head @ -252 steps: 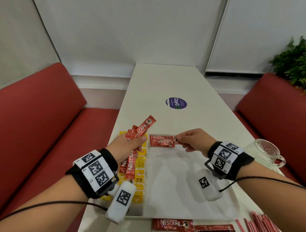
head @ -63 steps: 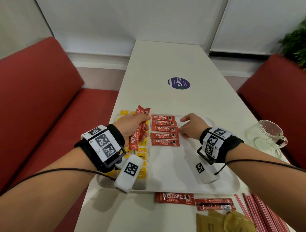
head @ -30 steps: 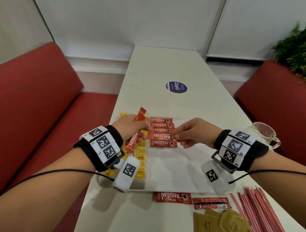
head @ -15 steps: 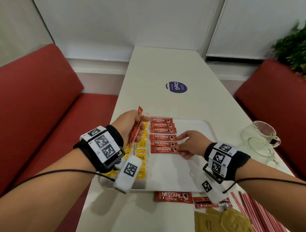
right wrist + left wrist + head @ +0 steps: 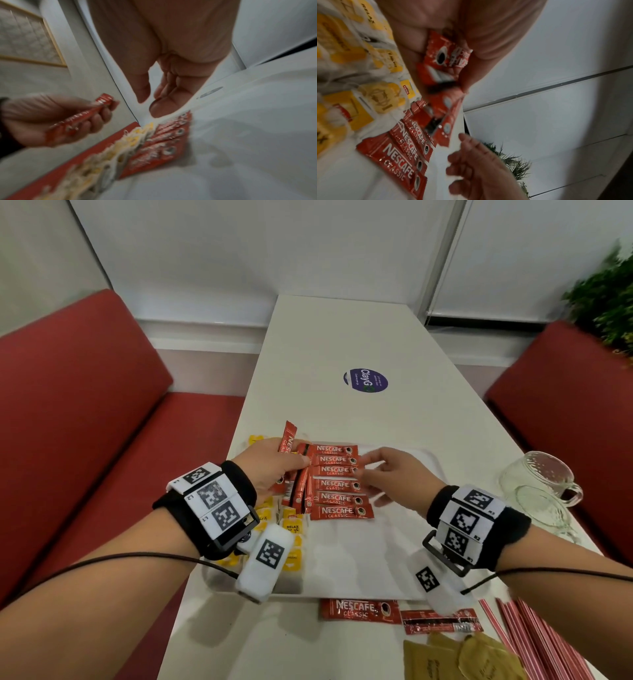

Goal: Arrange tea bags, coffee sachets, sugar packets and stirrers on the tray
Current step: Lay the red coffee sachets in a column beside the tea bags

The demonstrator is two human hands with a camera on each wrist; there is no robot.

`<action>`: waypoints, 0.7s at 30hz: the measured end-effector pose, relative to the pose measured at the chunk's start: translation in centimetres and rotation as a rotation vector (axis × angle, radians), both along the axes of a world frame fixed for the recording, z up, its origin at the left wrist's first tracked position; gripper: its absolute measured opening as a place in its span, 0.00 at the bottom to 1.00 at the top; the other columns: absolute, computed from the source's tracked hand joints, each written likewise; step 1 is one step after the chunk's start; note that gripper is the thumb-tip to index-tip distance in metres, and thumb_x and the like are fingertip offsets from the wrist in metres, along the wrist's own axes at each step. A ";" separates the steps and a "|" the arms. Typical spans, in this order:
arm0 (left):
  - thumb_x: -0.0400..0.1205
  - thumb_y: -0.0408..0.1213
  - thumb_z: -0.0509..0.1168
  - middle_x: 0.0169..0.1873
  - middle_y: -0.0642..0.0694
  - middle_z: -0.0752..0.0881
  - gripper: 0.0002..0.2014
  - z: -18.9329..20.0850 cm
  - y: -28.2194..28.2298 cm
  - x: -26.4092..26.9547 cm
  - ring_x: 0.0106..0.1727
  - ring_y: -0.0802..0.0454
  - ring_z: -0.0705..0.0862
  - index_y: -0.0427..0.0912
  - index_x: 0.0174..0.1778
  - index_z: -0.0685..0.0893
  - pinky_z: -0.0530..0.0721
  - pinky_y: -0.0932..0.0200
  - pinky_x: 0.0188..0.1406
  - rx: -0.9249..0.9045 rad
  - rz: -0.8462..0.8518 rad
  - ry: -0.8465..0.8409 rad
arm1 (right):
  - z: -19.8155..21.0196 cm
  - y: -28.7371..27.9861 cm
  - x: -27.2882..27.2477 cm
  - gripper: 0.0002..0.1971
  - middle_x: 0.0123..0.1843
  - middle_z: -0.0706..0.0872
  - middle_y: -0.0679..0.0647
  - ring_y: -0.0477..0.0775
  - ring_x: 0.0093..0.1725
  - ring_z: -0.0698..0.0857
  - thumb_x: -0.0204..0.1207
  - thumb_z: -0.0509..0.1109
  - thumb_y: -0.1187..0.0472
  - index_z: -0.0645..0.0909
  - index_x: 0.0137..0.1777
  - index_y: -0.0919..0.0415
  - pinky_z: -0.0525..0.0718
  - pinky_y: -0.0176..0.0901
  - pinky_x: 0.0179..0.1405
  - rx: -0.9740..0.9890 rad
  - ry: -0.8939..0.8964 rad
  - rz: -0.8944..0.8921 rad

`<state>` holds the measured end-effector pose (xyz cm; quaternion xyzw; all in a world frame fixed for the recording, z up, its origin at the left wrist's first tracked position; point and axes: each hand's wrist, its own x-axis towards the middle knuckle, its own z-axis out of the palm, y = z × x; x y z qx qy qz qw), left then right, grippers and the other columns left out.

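Here, at nine o'clock on the white rectangular plastic tray, yellow paper tea bags lie in a column along its left side. Just right of them the left hand curls its fingers and thumb round a small bunch of red foil coffee sachets, held upright above the tray. At the tray's twelve o'clock, six flat red coffee sachets in a stacked column lie label up, edges touching. Right of that column the right hand hovers with fingers loosely spread, holding nothing. At five o'clock off the tray lie two loose red sachets, tan paper sugar packets and red thin plastic stirrers.
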<state>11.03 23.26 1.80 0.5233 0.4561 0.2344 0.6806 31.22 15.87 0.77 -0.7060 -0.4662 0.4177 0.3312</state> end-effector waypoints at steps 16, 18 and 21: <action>0.84 0.42 0.61 0.30 0.39 0.86 0.13 0.0 -1.2 0.9 0.27 0.49 0.86 0.33 0.48 0.81 0.87 0.58 0.26 -0.080 -0.040 -0.009 | 2.3 -0.8 -1.5 0.03 0.31 0.83 0.50 0.45 0.25 0.81 0.79 0.70 0.61 0.85 0.49 0.58 0.84 0.35 0.26 0.169 0.426 -0.129; 0.86 0.43 0.58 0.24 0.42 0.84 0.13 0.1 -1.2 0.6 0.21 0.50 0.84 0.36 0.45 0.78 0.82 0.61 0.16 -0.128 0.000 0.007 | 2.8 -1.3 -0.9 0.03 0.29 0.85 0.51 0.45 0.24 0.83 0.79 0.69 0.64 0.85 0.48 0.58 0.85 0.36 0.26 0.254 0.443 -0.120; 0.85 0.49 0.58 0.24 0.44 0.82 0.15 0.9 -1.1 0.1 0.15 0.55 0.75 0.41 0.40 0.78 0.68 0.71 0.09 -0.172 -0.010 0.010 | 2.9 -2.1 -0.5 0.07 0.35 0.90 0.53 0.48 0.33 0.88 0.76 0.69 0.72 0.86 0.43 0.61 0.89 0.38 0.38 0.307 0.400 0.005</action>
